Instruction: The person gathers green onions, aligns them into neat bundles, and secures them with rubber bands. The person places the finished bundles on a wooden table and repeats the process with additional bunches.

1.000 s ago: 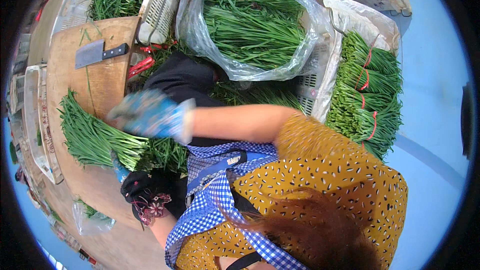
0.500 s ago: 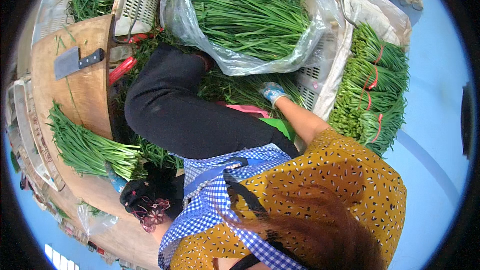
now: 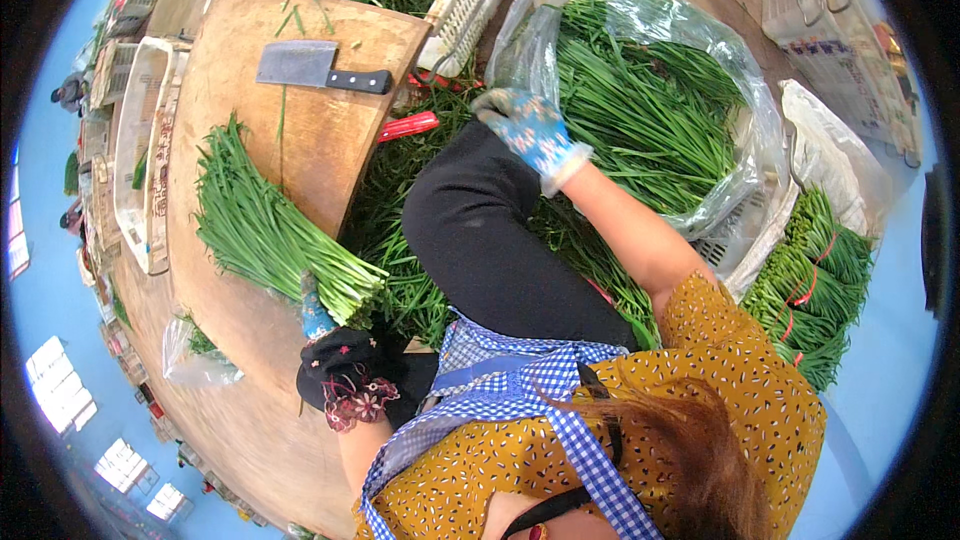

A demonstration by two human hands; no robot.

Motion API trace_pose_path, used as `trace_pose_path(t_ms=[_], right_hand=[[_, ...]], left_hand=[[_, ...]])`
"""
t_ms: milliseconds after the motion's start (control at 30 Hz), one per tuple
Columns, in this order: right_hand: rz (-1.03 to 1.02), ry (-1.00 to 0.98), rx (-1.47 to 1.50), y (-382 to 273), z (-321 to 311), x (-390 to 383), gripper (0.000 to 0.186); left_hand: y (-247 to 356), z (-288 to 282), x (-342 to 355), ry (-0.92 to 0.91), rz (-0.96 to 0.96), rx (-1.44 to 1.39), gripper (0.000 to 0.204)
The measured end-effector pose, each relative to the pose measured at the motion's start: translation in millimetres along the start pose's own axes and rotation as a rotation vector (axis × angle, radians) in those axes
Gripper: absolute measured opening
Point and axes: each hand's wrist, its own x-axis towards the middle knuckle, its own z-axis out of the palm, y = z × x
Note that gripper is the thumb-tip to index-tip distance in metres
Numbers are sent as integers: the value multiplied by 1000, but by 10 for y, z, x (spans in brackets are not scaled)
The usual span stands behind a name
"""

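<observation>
My left hand (image 3: 316, 312), in a blue patterned glove and a black floral cuff, is closed around the pale stem ends of a bunch of garlic chives (image 3: 285, 230). The green leaves lie across the edge of a round wooden board (image 3: 215, 90). Above my knee, beside the clear plastic bag, is my right hand (image 3: 528, 132) in a matching blue glove. Its fingertips are turned down and partly hidden, so their grip does not show. A red strip-like object (image 3: 408, 126) lies between that hand and the board. On the board rests a cleaver (image 3: 322, 68) with a black handle.
Loose chives fill the clear plastic bag (image 3: 640, 110) at the far right and a white crate (image 3: 465, 10) at the back. Bundles with red ties (image 3: 810, 285) are stacked at the right. More loose chives (image 3: 395, 230) lie below the board, around my legs.
My right hand has come up and leftward from the loose chives under the bag to above my knee. The left hand keeps its bunch. The whole view has shifted, moving the board rightward.
</observation>
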Motion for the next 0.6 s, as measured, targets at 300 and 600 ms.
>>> trace_pose_path(t_ms=[300, 600], right_hand=[[236, -321, -122, 275, 765, 536, 49], [415, -341, 131, 378, 973, 527, 37]], left_hand=[[-59, -286, 352, -31, 4, 44, 50], [-53, -213, 172, -156, 107, -123, 46]])
